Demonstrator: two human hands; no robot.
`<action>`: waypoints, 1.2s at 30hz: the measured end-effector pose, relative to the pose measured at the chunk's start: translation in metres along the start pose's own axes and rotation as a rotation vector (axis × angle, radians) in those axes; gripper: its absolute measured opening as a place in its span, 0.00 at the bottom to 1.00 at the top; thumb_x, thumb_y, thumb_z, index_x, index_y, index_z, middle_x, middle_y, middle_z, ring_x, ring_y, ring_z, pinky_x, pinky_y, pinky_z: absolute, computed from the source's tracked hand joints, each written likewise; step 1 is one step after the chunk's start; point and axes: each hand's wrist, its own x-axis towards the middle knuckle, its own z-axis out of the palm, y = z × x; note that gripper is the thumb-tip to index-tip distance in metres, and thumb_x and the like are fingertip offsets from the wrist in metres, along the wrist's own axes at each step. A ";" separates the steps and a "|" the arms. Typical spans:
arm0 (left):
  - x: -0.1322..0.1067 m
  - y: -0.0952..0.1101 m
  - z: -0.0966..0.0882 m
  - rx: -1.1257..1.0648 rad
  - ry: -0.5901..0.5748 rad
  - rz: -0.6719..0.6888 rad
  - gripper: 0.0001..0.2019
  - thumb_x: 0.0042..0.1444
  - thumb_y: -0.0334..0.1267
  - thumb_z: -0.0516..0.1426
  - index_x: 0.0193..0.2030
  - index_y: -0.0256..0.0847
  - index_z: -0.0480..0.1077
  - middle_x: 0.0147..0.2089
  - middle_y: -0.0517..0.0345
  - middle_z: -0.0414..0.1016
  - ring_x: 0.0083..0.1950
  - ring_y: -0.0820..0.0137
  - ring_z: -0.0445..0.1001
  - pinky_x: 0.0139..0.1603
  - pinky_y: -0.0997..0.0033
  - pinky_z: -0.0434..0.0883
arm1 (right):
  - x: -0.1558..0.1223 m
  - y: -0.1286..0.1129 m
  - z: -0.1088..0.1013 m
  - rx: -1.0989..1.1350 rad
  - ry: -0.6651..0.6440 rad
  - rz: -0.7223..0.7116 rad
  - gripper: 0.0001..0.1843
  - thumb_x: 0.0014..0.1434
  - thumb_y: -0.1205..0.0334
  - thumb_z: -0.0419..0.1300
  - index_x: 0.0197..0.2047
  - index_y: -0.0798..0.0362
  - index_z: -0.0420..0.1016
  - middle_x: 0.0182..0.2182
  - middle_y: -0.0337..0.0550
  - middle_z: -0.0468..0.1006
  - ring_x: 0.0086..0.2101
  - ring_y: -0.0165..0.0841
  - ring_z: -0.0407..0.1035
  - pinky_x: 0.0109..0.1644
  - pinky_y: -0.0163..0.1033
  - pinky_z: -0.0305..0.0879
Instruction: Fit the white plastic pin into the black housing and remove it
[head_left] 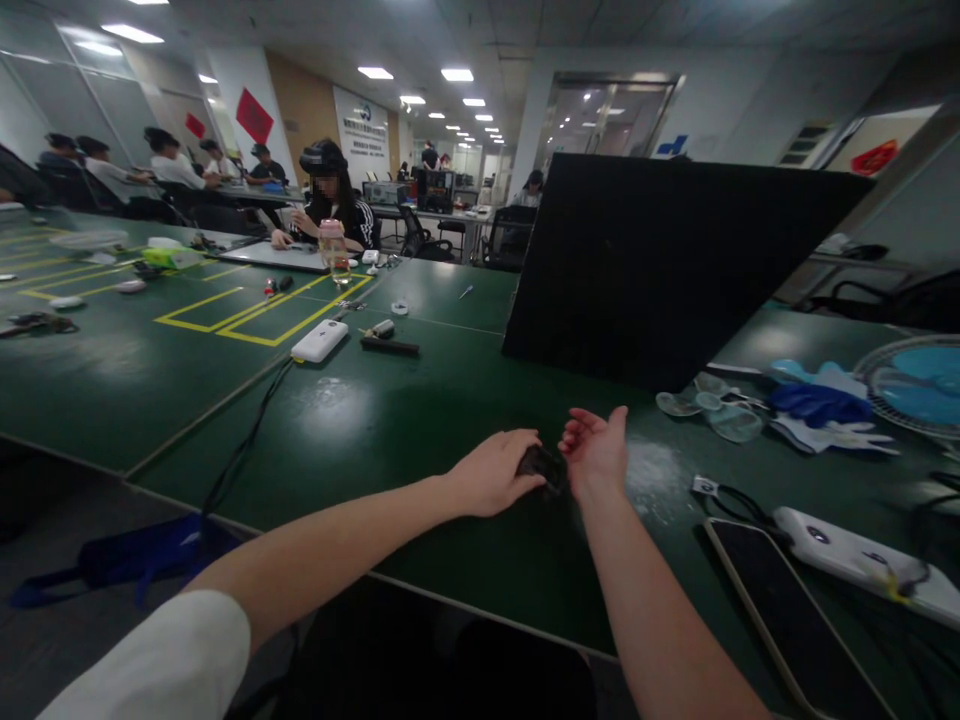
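My left hand (499,470) reaches in from the left, its fingers and thumb wrapped round a small black object (541,465) low over the green table. That object is dark and rounded; its exact kind cannot be made out. Just to its right, my right hand (600,445) is held with the palm turned toward it, thumb up and fingers loosely bent. Nothing shows in the right hand, and whether its fingertips touch the object is unclear.
Beyond my hands a large black panel (660,270) leans upright. To the right are a phone (787,610), a white power bank (862,560), gloves (825,410) and safety glasses (720,405). Another white power bank (321,341) and a dark bar (390,346) lie left. A person sits across.
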 end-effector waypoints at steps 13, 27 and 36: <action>-0.040 -0.102 -0.071 -0.127 0.463 -0.439 0.25 0.62 0.44 0.58 0.63 0.41 0.58 0.47 0.50 0.76 0.43 0.63 0.76 0.47 0.59 0.73 | -0.028 -0.006 0.005 -1.486 -0.726 -0.269 0.21 0.61 0.47 0.60 0.53 0.47 0.79 0.41 0.46 0.79 0.37 0.37 0.73 0.38 0.43 0.65; -0.043 -0.052 -0.053 -0.004 0.180 -0.355 0.24 0.58 0.41 0.61 0.61 0.47 0.62 0.49 0.54 0.77 0.46 0.62 0.78 0.45 0.62 0.74 | -0.055 0.013 0.029 -0.898 -0.606 -0.717 0.10 0.65 0.57 0.59 0.46 0.48 0.78 0.41 0.43 0.79 0.39 0.35 0.74 0.43 0.44 0.73; -0.044 -0.043 -0.052 0.011 0.098 -0.252 0.22 0.59 0.41 0.59 0.59 0.47 0.63 0.49 0.56 0.78 0.44 0.64 0.79 0.44 0.63 0.74 | -0.064 0.019 0.042 -1.057 -0.493 -0.954 0.10 0.62 0.61 0.62 0.47 0.49 0.79 0.47 0.49 0.72 0.43 0.39 0.70 0.41 0.44 0.70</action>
